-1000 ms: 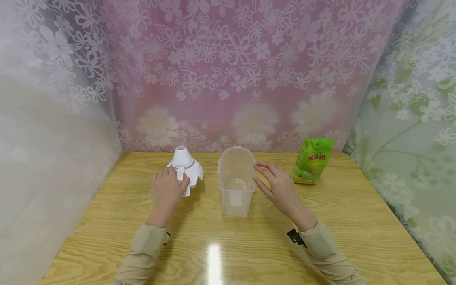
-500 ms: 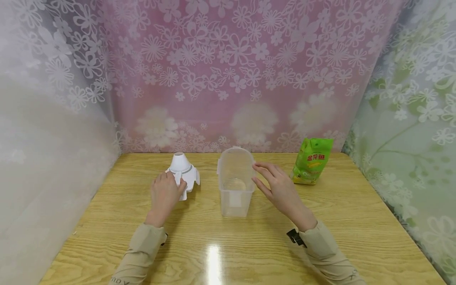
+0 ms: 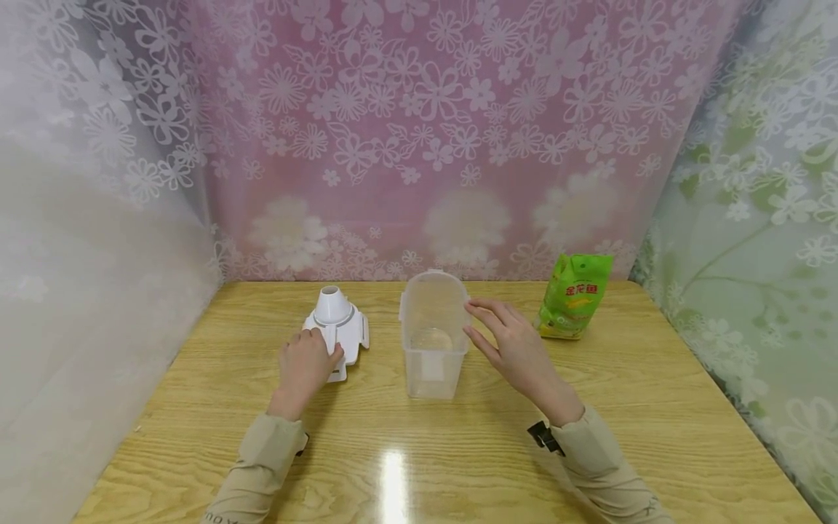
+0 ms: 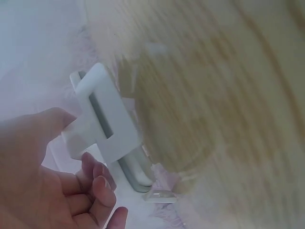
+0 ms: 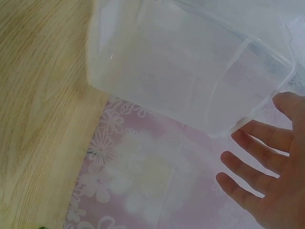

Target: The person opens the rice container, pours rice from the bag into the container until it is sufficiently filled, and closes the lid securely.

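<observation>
White lid [image 3: 348,336], 1: likely light, stiff; your left hand [image 3: 305,362] grips its handle [image 3: 330,337], best hold. Clear container [image 3: 433,316]: your right hand [image 3: 515,351], fingers [image 3: 487,305] spread, touches its rim [image 3: 437,351].

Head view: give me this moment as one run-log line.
left hand: grips white lid | right hand: touches clear container at rim | clear container: upright, open-topped | green bag: at right, untouched
</observation>
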Demonstrator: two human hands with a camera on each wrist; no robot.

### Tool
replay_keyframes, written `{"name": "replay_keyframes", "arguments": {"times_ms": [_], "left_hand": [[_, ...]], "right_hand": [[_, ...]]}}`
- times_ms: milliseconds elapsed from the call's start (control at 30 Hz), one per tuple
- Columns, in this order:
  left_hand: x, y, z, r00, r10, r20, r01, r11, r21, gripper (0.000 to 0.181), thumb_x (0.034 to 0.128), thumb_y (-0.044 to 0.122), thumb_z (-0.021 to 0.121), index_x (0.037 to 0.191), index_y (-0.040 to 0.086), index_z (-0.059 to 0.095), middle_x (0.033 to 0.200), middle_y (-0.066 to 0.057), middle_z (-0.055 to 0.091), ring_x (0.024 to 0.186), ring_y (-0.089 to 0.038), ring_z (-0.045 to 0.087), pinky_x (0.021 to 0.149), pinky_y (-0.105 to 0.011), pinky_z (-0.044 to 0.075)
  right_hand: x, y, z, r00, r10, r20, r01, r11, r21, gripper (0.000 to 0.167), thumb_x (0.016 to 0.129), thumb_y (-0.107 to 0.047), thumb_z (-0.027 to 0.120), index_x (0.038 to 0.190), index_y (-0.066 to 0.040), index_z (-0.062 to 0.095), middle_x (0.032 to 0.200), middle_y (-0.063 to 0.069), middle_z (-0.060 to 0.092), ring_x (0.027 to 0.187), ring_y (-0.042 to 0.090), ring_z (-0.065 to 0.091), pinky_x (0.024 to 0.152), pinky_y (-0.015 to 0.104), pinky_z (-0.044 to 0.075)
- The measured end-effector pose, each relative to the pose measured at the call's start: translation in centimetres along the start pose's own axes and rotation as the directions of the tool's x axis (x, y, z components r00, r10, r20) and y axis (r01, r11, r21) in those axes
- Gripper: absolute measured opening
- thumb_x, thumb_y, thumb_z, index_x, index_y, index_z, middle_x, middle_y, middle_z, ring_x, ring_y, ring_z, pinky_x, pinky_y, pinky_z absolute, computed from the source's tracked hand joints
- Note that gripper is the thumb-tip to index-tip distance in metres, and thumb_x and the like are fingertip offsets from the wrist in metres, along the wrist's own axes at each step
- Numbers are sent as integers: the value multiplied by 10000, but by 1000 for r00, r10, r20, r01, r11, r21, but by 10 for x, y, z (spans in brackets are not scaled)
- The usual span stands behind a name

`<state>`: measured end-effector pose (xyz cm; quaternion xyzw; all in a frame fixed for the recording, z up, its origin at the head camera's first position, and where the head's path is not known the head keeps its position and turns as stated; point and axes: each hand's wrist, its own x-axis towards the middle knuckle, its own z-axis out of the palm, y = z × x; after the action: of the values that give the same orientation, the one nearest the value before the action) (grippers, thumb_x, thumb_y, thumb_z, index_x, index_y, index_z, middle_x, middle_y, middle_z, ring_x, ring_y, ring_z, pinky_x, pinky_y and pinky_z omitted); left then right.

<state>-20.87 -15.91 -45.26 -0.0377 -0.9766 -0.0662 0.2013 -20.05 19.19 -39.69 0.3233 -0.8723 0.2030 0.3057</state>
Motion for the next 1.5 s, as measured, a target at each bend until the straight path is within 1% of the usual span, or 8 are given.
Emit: {"name": "replay_keyframes", "arguments": {"times_ms": [233,400,567,800,1033,1167,1300,1500], "left_hand": [[-1,0,1,994,-35,108,38,999,-27,474,919,391,708,856,-69,615,786,-204,636,729,-401,633,665,-512,529],[-5,0,1,998,16,-63,-16,1000,0,522,894,415,756,775,-55,565,709,-200,596,632,-392,609,564,-478,503],[-2,1,-3,966,58,-252,-74,996,-53,394,864,269,808,807,-41,571,699,-188,593,591,-363,593,499,-448,492],[8,17,-22,966,60,-251,-100,984,-149,269,915,220,747,967,-16,630,799,-151,627,688,-313,611,588,-408,508],[16,45,-44,923,200,-330,-279,937,-211,283,974,210,677,1155,-7,667,1020,-148,697,841,-334,655,661,-426,545],[18,63,-48,908,276,-317,-368,886,-282,365,1009,220,612,1300,0,622,1195,-166,679,1007,-364,647,772,-480,554],[18,78,-48,915,326,-240,-393,855,-339,460,1043,275,540,1437,37,543,1395,-145,599,1213,-373,581,970,-546,497],[15,90,-44,929,349,-121,-369,857,-361,508,1060,288,452,1509,51,471,1529,-108,492,1399,-350,437,1137,-588,333]], "right_hand": [[0,0,-1,1000,0,0,0,1000,-3,402,919,-169,745,1286,-22,671,1287,142,639,1154,330,613,961,503,517],[0,-1,-1,1000,-3,0,3,1000,-3,402,916,-166,746,1284,-21,673,1285,143,640,1148,334,615,957,508,517],[0,-1,-1,1000,0,6,0,1000,-3,404,918,-167,743,1288,-21,671,1290,144,639,1152,333,613,958,509,515],[0,-1,-1,1000,1,7,-1,1000,-5,405,921,-170,741,1293,-27,669,1290,143,638,1156,331,612,962,510,514],[0,0,0,1000,1,4,-1,1000,-6,408,921,-176,743,1291,-21,669,1292,141,638,1159,329,611,963,508,513],[-1,0,-1,1000,8,10,-8,1000,-3,409,925,-175,738,1301,-32,665,1296,139,635,1162,326,609,953,508,518],[-1,0,-1,1000,10,17,-10,1000,2,415,927,-173,735,1314,-45,659,1304,140,629,1167,326,606,945,506,521],[-1,0,-1,1000,6,19,-6,1000,8,414,926,-169,733,1310,-32,658,1305,143,627,1174,328,602,942,506,524]]}}
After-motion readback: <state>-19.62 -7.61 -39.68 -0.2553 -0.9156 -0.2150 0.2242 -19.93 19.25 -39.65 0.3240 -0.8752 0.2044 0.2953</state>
